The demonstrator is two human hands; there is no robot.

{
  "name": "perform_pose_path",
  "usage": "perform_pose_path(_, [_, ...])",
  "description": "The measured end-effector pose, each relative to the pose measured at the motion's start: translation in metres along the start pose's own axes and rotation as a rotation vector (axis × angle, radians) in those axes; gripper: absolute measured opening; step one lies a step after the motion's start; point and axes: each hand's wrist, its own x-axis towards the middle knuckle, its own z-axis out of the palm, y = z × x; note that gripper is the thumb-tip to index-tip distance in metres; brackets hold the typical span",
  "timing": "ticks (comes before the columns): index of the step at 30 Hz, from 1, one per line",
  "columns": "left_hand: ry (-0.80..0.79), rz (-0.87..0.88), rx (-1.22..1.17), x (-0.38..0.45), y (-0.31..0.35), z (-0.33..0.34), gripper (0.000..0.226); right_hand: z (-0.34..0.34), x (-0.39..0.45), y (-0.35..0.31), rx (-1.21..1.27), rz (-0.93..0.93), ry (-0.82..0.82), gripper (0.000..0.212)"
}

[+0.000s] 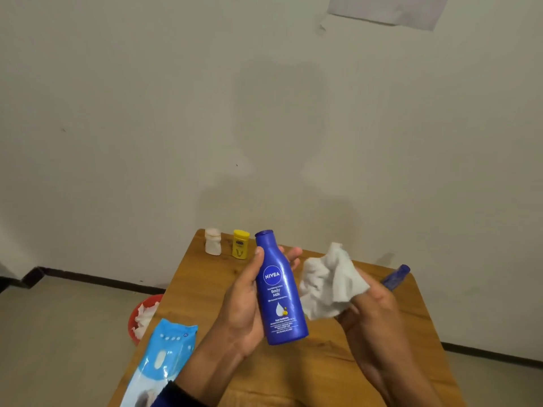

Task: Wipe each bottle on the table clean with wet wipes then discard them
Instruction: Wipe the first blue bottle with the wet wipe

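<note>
The left hand [244,304] gripped the blue Nivea bottle [280,289] upright above the wooden table [323,371], fingers wrapped behind it. Just beside it, the right hand [373,312] pinched a crumpled wet wipe [332,282] (not quite touching the bottle). A wipes pack [164,356] lay at the table's left edge.

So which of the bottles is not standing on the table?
The blue Nivea bottle, held in the left hand. The white bottle and yellow bottle stand at the table's far edge.
</note>
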Motion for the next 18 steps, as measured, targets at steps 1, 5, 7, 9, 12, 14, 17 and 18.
perform_pose_path(1, [0.031,-0.012,0.019,0.000,-0.005,0.003,0.051,0.012,0.000,0.000,-0.051,-0.023,-0.043,0.034])
perform_pose_path(5, [0.099,0.091,0.087,0.007,-0.011,0.008,0.048,0.042,-0.014,0.034,-0.140,-0.044,0.043,0.057])
perform_pose_path(7, [0.109,0.163,0.137,0.011,-0.010,0.009,0.045,0.041,-0.024,0.049,0.009,0.023,0.159,0.054])
perform_pose_path(9, [0.128,0.169,0.227,0.013,-0.014,0.012,0.054,0.028,-0.029,0.057,0.066,0.078,0.244,0.044])
perform_pose_path(12, [0.136,0.134,0.308,0.017,-0.029,0.022,0.075,-0.001,-0.027,0.048,-0.153,-0.127,0.301,0.039])
perform_pose_path(14, [0.119,0.080,0.185,0.019,-0.037,0.029,0.087,-0.017,-0.025,0.035,-0.377,-0.406,0.256,0.033])
perform_pose_path(17, [0.077,0.082,0.020,0.021,-0.047,0.042,0.070,-0.040,-0.028,0.027,-0.364,-0.415,0.211,0.024])
perform_pose_path(18, [0.055,0.097,-0.010,0.022,-0.049,0.047,0.060,-0.050,-0.028,0.025,-0.228,-0.321,0.213,0.024])
